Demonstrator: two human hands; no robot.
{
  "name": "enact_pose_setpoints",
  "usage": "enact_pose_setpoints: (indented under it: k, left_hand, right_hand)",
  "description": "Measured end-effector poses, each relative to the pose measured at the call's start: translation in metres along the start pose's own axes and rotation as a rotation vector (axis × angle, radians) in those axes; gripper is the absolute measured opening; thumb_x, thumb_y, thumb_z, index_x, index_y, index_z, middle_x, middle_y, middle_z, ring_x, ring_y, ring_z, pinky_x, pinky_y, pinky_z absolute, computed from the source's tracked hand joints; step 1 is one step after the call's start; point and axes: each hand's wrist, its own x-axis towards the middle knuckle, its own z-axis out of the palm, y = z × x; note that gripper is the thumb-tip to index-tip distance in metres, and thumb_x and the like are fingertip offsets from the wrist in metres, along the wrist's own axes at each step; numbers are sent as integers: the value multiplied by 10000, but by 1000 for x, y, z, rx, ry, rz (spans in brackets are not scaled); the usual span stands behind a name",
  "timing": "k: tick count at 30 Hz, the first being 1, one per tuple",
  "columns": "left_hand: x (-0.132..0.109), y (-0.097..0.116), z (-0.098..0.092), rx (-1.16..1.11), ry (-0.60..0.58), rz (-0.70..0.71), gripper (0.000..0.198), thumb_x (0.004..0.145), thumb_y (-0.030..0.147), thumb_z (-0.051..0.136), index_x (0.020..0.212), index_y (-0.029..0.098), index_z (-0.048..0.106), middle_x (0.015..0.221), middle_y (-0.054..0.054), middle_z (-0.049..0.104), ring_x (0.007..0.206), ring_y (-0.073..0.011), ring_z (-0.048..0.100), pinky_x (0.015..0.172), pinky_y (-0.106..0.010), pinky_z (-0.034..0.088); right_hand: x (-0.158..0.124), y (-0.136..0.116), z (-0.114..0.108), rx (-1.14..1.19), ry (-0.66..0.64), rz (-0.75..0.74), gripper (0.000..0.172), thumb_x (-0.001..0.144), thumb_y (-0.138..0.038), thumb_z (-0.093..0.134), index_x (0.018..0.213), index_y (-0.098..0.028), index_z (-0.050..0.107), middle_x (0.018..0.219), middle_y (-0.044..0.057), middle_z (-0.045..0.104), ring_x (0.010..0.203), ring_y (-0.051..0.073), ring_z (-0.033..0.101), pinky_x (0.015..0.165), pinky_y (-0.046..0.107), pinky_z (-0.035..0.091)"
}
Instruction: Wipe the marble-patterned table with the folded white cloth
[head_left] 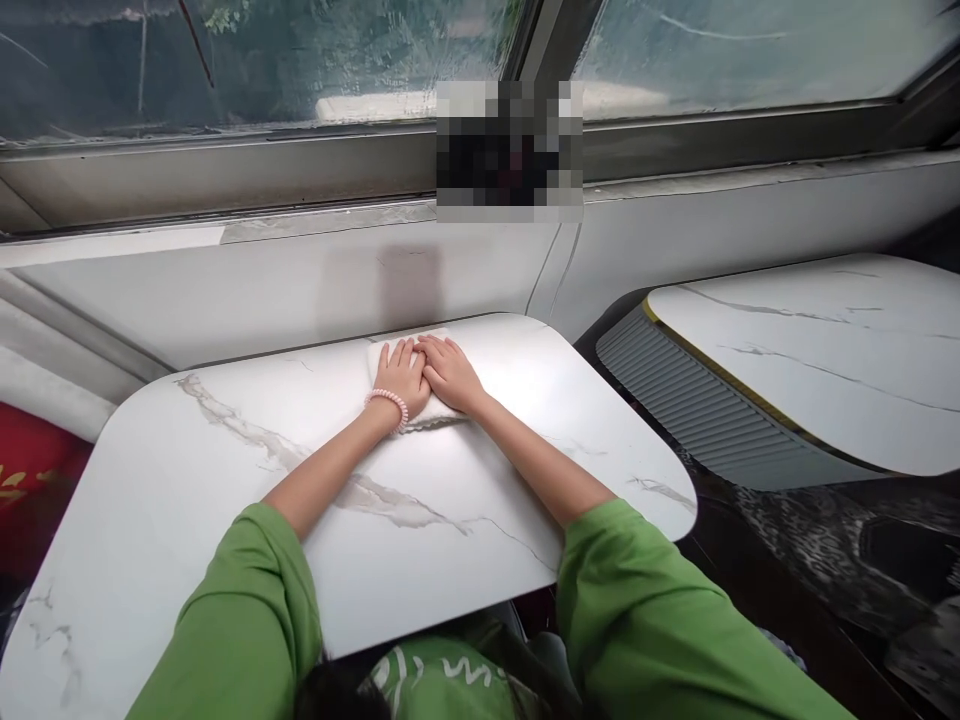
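Note:
A white folded cloth (435, 414) lies on the white marble table (225, 480), near its far edge. My left hand (403, 375) lies flat on the cloth with fingers stretched out; a pink bead bracelet (388, 401) is on that wrist. My right hand (448, 370) rests flat beside it on the same cloth, fingers extended and touching the left hand's. Both arms reach forward in green sleeves.
A white wall panel (300, 290) and a window (247, 60) stand just beyond the table. A second marble table (840, 350) with a ribbed grey side is at the right. Something red (30, 470) sits at the left edge. Dark patterned floor shows at the lower right.

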Motion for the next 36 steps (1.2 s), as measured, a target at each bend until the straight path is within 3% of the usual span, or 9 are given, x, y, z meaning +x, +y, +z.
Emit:
enact_pose_setpoints:
  k: [3, 7, 10, 12, 15, 20, 25, 31, 36]
  left_hand:
    - [-42, 19, 0, -3, 9, 21, 535, 935, 242, 371, 1435, 70, 448, 1556, -174, 362, 1461, -288, 293, 1217, -515, 158]
    - [-114, 53, -2, 16, -8, 42, 572, 930, 284, 396, 1444, 38, 433, 1559, -201, 340, 1467, -325, 269, 1212, -538, 157]
    - [-162, 74, -7, 15, -33, 148, 609, 923, 331, 429, 1452, 30, 426, 1561, -217, 324, 1474, -341, 243, 1211, -550, 150]
    - [-182, 82, -10, 7, -44, 213, 617, 922, 343, 437, 1456, 34, 425, 1565, -219, 312, 1479, -348, 228, 1207, -560, 146]
    - [-192, 85, -14, -2, -68, 238, 613, 926, 339, 432, 1462, 43, 421, 1571, -214, 298, 1481, -349, 220, 1206, -561, 144]
    - [-184, 80, -15, -29, -99, 225, 614, 927, 335, 433, 1463, 37, 418, 1569, -213, 305, 1481, -340, 224, 1211, -552, 144]
    - [-164, 60, -14, -43, -99, 158, 600, 936, 301, 423, 1471, 29, 401, 1575, -213, 295, 1484, -331, 220, 1222, -537, 130]
    - [-101, 2, -16, -65, -142, 37, 521, 965, 226, 324, 1467, 117, 415, 1584, -122, 328, 1481, -245, 252, 1232, -488, 145]
    - [-44, -48, -18, -15, -59, -54, 509, 985, 232, 306, 1469, 116, 413, 1595, -121, 304, 1496, -262, 203, 1235, -490, 98]
  right_hand:
    - [-42, -19, -7, -16, -21, -14, 468, 883, -193, 335, 1304, -150, 535, 1457, 133, 512, 1394, 269, 403, 1172, 505, 261]
    - [-118, -53, -21, -40, -68, -70, 488, 925, -227, 309, 1362, -115, 494, 1494, 133, 472, 1433, 261, 352, 1205, 500, 226]
    - [-173, -78, -30, -61, -42, -70, 503, 942, -247, 307, 1410, -125, 445, 1516, 136, 441, 1450, 259, 327, 1209, 521, 228]
    - [-197, -91, -32, -78, -17, -47, 522, 936, -237, 313, 1441, -142, 410, 1524, 135, 430, 1458, 260, 314, 1203, 540, 242]
    - [-211, -101, -32, -90, 2, -19, 545, 918, -212, 323, 1455, -151, 392, 1517, 138, 438, 1451, 264, 329, 1194, 554, 262]
    - [-199, -100, -30, -84, 1, 10, 540, 883, -189, 333, 1413, -164, 434, 1480, 135, 480, 1430, 261, 363, 1194, 553, 263]
    - [-167, -93, -21, -42, -9, -3, 508, 878, -187, 333, 1362, -151, 485, 1451, 133, 513, 1416, 264, 380, 1196, 531, 246]
    - [-82, -82, 3, -15, -2, 23, 449, 904, -210, 333, 1303, -156, 530, 1423, 136, 537, 1381, 275, 408, 1173, 504, 248]
    - [2, -71, 23, 29, -7, 17, 409, 909, -185, 309, 1232, -146, 557, 1380, 141, 559, 1325, 256, 446, 1161, 469, 245]
